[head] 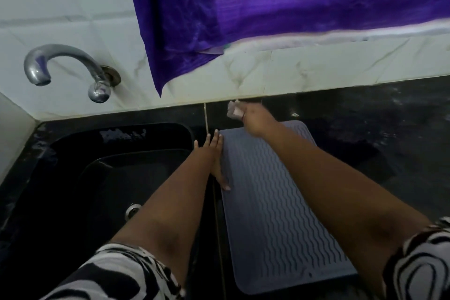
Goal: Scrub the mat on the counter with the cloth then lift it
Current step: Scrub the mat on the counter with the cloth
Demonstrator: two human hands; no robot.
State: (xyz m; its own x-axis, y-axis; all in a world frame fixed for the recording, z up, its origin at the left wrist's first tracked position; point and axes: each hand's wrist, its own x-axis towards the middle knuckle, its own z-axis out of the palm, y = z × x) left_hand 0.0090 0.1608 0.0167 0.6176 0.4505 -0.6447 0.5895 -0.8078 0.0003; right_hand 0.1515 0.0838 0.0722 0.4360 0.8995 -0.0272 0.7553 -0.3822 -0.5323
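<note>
Here the left hand (215, 153) presses flat on the wavy-ribbed mat (272, 192) (grey, rubbery); right hand (253, 117) grips crumpled cloth (233, 110).

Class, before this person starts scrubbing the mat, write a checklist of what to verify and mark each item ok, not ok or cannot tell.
1. Cloth in right hand: ok.
2. Cloth on the mat: not ok, it is past the far edge.
3. Left hand steadying the mat's left edge: ok, fingers straight.
4. Mat flat on the counter: ok.
5. Cloth wet: cannot tell.
</note>
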